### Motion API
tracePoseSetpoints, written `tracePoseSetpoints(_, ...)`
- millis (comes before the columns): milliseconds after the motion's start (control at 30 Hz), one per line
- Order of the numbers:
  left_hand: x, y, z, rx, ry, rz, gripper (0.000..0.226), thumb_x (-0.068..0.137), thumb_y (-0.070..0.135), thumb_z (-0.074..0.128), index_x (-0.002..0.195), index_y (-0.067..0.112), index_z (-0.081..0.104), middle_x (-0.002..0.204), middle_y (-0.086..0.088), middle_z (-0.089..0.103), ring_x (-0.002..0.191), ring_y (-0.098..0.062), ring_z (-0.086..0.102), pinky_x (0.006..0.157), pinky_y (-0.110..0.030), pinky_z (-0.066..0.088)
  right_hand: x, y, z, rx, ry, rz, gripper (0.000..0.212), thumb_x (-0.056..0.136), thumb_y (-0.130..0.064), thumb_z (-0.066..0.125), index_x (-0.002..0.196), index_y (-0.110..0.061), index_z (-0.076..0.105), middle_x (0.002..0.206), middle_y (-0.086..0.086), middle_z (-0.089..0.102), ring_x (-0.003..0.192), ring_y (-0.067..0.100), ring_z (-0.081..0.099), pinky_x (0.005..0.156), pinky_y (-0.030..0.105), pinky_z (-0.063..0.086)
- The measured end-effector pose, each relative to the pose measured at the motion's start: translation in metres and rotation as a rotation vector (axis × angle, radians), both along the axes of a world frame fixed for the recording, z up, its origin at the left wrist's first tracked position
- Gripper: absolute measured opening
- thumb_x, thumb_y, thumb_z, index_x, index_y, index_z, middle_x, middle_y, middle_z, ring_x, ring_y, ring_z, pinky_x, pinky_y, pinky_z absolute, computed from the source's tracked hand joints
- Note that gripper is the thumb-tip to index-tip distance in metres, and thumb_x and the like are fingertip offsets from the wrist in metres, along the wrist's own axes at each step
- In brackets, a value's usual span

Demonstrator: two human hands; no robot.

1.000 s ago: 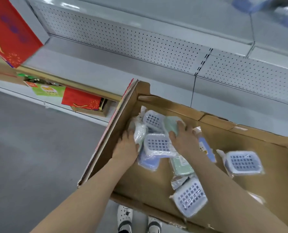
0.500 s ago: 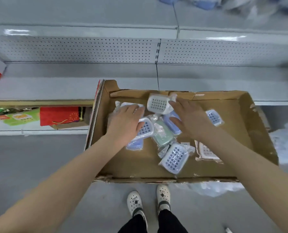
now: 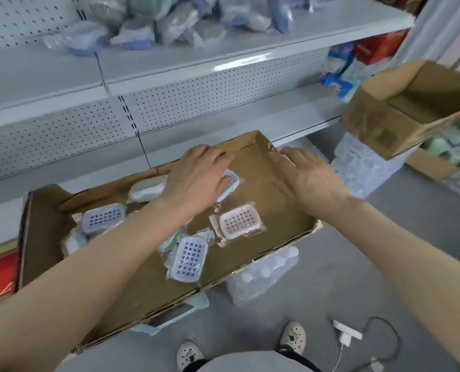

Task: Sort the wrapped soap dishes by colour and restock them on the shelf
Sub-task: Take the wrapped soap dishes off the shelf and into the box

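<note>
Left hand (image 3: 196, 181) flat, fingers spread on blue-lidded dish (image 3: 230, 183) at box (image 3: 263, 167) far side; pink dish (image 3: 239, 220) nearer left, long axis L-R; right hand (image 3: 308, 181) open, empty.

Bare cardboard lies open between the left hand (image 3: 199, 181) and right hand (image 3: 308, 181) in the shallow box (image 3: 290, 210). A pink soap dish (image 3: 239, 221) sits just below that gap; wrapped blue dishes (image 3: 104, 218) crowd the floor beneath the left forearm.
</note>
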State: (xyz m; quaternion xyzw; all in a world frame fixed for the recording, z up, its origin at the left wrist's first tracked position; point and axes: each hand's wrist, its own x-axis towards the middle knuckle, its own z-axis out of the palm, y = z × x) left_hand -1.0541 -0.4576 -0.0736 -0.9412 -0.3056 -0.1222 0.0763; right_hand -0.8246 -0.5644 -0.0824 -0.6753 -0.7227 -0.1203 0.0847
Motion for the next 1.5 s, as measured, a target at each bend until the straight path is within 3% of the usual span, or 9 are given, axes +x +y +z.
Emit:
tracePoseSetpoints(167,0.126,-0.028,0.007,0.035,-0.068,-0.099,0.048,0.093,0.038,0.055,0.135,0.014,0.053,0.131,-0.006,0.058,0.116,-0.027,0.053,0.101,-0.043,0.044,0.114,-0.044,0.01,0.009,0.009,-0.092,0.05,0.096,-0.039,0.048,0.134,-0.007,0.054,0.125,0.018,0.059,0.111,0.039,0.058,0.092,0.048,0.047)
tracePoseSetpoints(333,0.241,-0.043,0.005,0.029,-0.135,-0.172,0.045,0.09,0.036,0.06,0.128,0.013,0.056,0.121,-0.007,0.06,0.106,-0.032,0.055,0.088,-0.048,0.048,0.216,-0.071,0.018,0.03,0.008,-0.164,0.049,0.094,-0.034,0.061,0.134,-0.007,0.054,0.125,0.015,0.059,0.11,0.037,0.057,0.092,0.045,0.046)
tracePoseSetpoints(600,0.361,-0.017,0.007,0.039,-0.245,-0.159,0.045,0.088,0.032,0.065,0.128,0.012,0.058,0.117,-0.007,0.062,0.101,-0.032,0.058,0.086,-0.044,0.049,0.329,-0.051,0.02,0.091,0.053,-0.19,0.048,0.094,-0.033,0.059,0.135,-0.009,0.053,0.126,0.013,0.057,0.11,0.034,0.055,0.093,0.043,0.046)
tracePoseSetpoints(967,0.474,0.111,0.025,0.07,-0.357,0.041,0.043,0.087,0.031,0.066,0.126,0.013,0.06,0.115,-0.007,0.063,0.098,-0.032,0.058,0.083,-0.043,0.051,0.455,0.105,0.044,0.209,0.063,-0.039,0.048,0.096,-0.036,0.05,0.134,-0.007,0.053,0.126,0.013,0.058,0.109,0.033,0.057,0.09,0.041,0.046)
tracePoseSetpoints(1067,0.493,0.15,0.034,0.097,-0.355,0.091,0.043,0.086,0.031,0.068,0.124,0.012,0.061,0.114,-0.008,0.063,0.098,-0.033,0.058,0.082,-0.043,0.051,0.479,0.155,0.049,0.241,0.063,0.026,0.048,0.093,-0.032,0.061,0.132,-0.004,0.056,0.124,0.015,0.06,0.11,0.035,0.058,0.09,0.044,0.049)
tracePoseSetpoints(1300,0.514,0.223,0.054,0.133,-0.35,0.249,0.047,0.081,0.029,0.072,0.123,0.011,0.062,0.116,-0.008,0.062,0.097,-0.033,0.058,0.084,-0.043,0.051,0.513,0.27,0.055,0.286,0.134,0.164,0.049,0.093,-0.031,0.062,0.133,-0.005,0.055,0.124,0.015,0.061,0.113,0.035,0.058,0.092,0.047,0.051)
tracePoseSetpoints(1500,0.515,0.287,0.052,0.15,-0.317,0.483,0.057,0.076,0.033,0.077,0.126,0.01,0.06,0.124,-0.014,0.058,0.106,-0.036,0.057,0.09,-0.045,0.05,0.52,0.383,0.061,0.274,0.177,0.334,0.054,0.094,-0.04,0.045,0.133,-0.005,0.055,0.123,0.016,0.061,0.107,0.036,0.06,0.089,0.045,0.052)
